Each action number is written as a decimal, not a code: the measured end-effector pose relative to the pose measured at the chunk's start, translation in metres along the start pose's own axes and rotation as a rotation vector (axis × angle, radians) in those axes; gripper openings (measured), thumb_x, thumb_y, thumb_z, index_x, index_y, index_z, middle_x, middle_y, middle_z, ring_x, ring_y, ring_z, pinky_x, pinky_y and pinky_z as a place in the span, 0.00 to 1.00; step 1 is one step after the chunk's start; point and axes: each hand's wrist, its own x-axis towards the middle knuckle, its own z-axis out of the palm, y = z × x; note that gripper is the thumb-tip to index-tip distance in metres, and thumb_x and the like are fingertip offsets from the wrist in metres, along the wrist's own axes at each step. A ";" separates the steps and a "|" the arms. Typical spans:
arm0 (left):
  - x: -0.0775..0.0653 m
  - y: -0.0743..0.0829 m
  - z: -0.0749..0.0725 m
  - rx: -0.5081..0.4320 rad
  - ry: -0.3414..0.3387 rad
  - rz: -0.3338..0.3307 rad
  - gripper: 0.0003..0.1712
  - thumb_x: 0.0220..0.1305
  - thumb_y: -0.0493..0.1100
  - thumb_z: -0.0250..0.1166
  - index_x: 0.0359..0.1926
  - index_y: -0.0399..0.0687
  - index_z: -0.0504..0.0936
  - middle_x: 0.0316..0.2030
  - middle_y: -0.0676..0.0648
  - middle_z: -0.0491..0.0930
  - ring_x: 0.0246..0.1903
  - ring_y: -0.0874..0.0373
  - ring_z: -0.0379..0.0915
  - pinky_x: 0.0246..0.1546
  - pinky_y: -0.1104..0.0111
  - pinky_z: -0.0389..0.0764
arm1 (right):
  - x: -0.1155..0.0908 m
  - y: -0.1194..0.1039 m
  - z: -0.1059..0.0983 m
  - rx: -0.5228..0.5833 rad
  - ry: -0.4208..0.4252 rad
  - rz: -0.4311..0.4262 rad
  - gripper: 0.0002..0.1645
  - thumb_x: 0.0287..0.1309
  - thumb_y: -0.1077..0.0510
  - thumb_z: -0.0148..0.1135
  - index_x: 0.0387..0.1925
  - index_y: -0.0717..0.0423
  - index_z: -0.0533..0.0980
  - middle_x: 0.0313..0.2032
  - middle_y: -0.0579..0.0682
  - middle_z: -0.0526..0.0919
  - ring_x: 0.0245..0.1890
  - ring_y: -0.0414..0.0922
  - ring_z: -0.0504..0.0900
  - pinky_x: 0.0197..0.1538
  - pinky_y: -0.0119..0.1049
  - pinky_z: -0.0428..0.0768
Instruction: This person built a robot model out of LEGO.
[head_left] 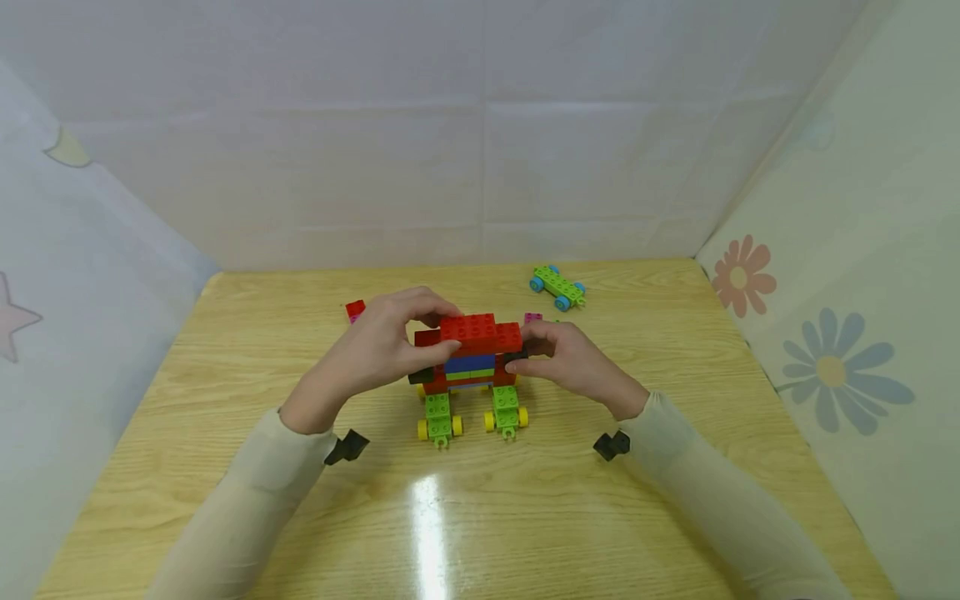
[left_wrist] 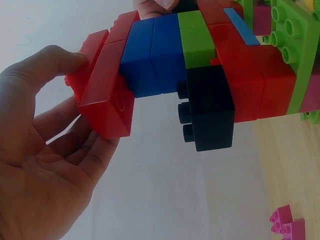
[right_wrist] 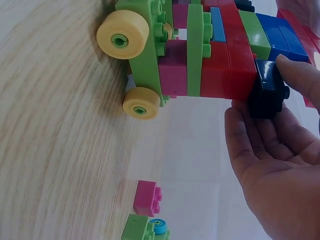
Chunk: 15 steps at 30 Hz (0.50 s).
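Observation:
A tall build of toy building bricks stands at the middle of the table on two green wheeled bases (head_left: 438,407) with yellow wheels. Blue bricks (head_left: 469,363) and a light green brick (left_wrist: 197,37) form its middle. My left hand (head_left: 382,343) grips the red bricks (head_left: 468,328) at the top, thumb on the near side and fingers behind. On the right side, my right hand (head_left: 573,360) pinches a black brick (right_wrist: 267,90) between thumb and fingers, against the red layer. Another black brick (left_wrist: 212,107) sticks out on the left side.
Behind the build, a green wheeled base (head_left: 558,286) with blue wheels stands at the back right. Pink bricks (head_left: 532,317) lie near it. A small red brick (head_left: 356,309) lies at the back left, partly behind the left hand. Fabric-covered walls surround the table's back and sides.

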 end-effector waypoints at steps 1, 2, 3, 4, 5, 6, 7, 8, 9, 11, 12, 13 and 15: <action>0.000 0.000 0.000 -0.001 0.001 0.001 0.18 0.70 0.45 0.79 0.58 0.50 0.91 0.53 0.51 0.90 0.50 0.56 0.88 0.52 0.56 0.90 | 0.000 0.000 0.000 0.001 0.000 -0.001 0.21 0.72 0.55 0.78 0.62 0.54 0.85 0.63 0.54 0.88 0.61 0.52 0.89 0.68 0.53 0.87; 0.000 0.000 0.000 -0.002 0.003 0.003 0.18 0.70 0.44 0.79 0.58 0.50 0.91 0.53 0.51 0.90 0.50 0.56 0.88 0.52 0.56 0.90 | 0.000 -0.001 0.000 0.003 -0.001 -0.003 0.21 0.72 0.55 0.78 0.62 0.53 0.85 0.63 0.54 0.88 0.61 0.52 0.89 0.68 0.53 0.87; 0.001 0.000 0.000 -0.006 0.004 0.006 0.18 0.70 0.44 0.79 0.58 0.50 0.91 0.53 0.51 0.90 0.50 0.56 0.88 0.52 0.56 0.90 | 0.000 -0.001 0.000 0.004 -0.001 -0.004 0.22 0.72 0.55 0.78 0.63 0.53 0.85 0.63 0.53 0.88 0.61 0.52 0.89 0.68 0.53 0.87; 0.001 0.000 0.001 -0.008 0.004 0.009 0.18 0.70 0.44 0.79 0.58 0.50 0.91 0.53 0.51 0.90 0.50 0.56 0.88 0.52 0.56 0.90 | -0.001 -0.001 -0.001 0.005 -0.001 -0.004 0.22 0.72 0.55 0.78 0.63 0.53 0.85 0.63 0.53 0.88 0.61 0.52 0.89 0.68 0.53 0.87; 0.002 0.000 0.001 -0.009 0.005 0.015 0.18 0.70 0.44 0.79 0.58 0.50 0.91 0.53 0.51 0.90 0.50 0.56 0.88 0.52 0.56 0.91 | -0.001 -0.001 -0.001 0.006 0.001 -0.005 0.22 0.72 0.55 0.78 0.64 0.53 0.85 0.63 0.53 0.88 0.61 0.52 0.89 0.69 0.53 0.87; 0.003 0.000 0.002 -0.011 0.005 0.019 0.18 0.70 0.44 0.79 0.58 0.49 0.91 0.53 0.51 0.90 0.50 0.56 0.88 0.52 0.57 0.91 | -0.001 -0.001 -0.001 0.008 0.002 -0.006 0.22 0.72 0.55 0.78 0.64 0.53 0.85 0.63 0.53 0.88 0.61 0.52 0.89 0.69 0.53 0.87; 0.003 0.000 0.002 -0.013 0.005 0.023 0.18 0.70 0.44 0.79 0.58 0.49 0.90 0.53 0.51 0.90 0.49 0.56 0.88 0.51 0.57 0.91 | -0.001 -0.002 -0.001 0.010 0.002 -0.005 0.22 0.72 0.55 0.77 0.64 0.53 0.85 0.63 0.53 0.88 0.61 0.52 0.89 0.69 0.53 0.87; 0.003 0.000 0.002 -0.016 0.005 0.025 0.18 0.70 0.44 0.79 0.58 0.49 0.90 0.52 0.51 0.90 0.49 0.56 0.88 0.51 0.57 0.91 | -0.001 -0.002 -0.001 0.013 0.001 -0.005 0.22 0.72 0.55 0.77 0.64 0.53 0.85 0.63 0.53 0.88 0.61 0.52 0.89 0.69 0.53 0.87; 0.003 0.000 0.002 -0.020 0.005 0.025 0.18 0.70 0.44 0.79 0.58 0.49 0.90 0.52 0.51 0.90 0.49 0.56 0.88 0.51 0.57 0.91 | -0.001 -0.002 -0.001 0.012 0.001 -0.002 0.22 0.72 0.55 0.78 0.64 0.53 0.85 0.62 0.53 0.89 0.60 0.52 0.89 0.68 0.52 0.87; 0.003 -0.001 0.003 -0.031 0.008 0.018 0.17 0.69 0.44 0.79 0.57 0.49 0.91 0.52 0.51 0.90 0.48 0.56 0.88 0.50 0.57 0.91 | -0.002 -0.002 0.000 0.005 0.000 0.004 0.22 0.72 0.55 0.78 0.64 0.54 0.85 0.62 0.53 0.90 0.60 0.52 0.89 0.68 0.51 0.87; 0.002 -0.002 0.003 -0.034 0.009 0.012 0.17 0.69 0.43 0.79 0.57 0.50 0.91 0.52 0.51 0.90 0.48 0.56 0.88 0.50 0.57 0.91 | -0.002 -0.003 0.000 0.001 -0.001 0.008 0.22 0.72 0.54 0.78 0.63 0.53 0.85 0.61 0.53 0.90 0.59 0.51 0.89 0.68 0.51 0.87; 0.001 -0.002 0.003 -0.038 0.010 0.008 0.17 0.69 0.43 0.79 0.57 0.50 0.91 0.51 0.51 0.90 0.48 0.56 0.88 0.50 0.57 0.91 | -0.002 -0.004 0.000 -0.005 0.000 0.012 0.22 0.72 0.54 0.78 0.63 0.53 0.85 0.61 0.53 0.90 0.59 0.52 0.89 0.68 0.51 0.87; 0.000 -0.003 0.003 -0.043 0.014 0.003 0.17 0.69 0.43 0.79 0.57 0.50 0.91 0.51 0.52 0.90 0.48 0.57 0.88 0.49 0.58 0.91 | -0.002 -0.004 0.001 -0.014 0.003 0.015 0.22 0.71 0.54 0.79 0.62 0.53 0.85 0.60 0.53 0.91 0.58 0.51 0.89 0.67 0.51 0.87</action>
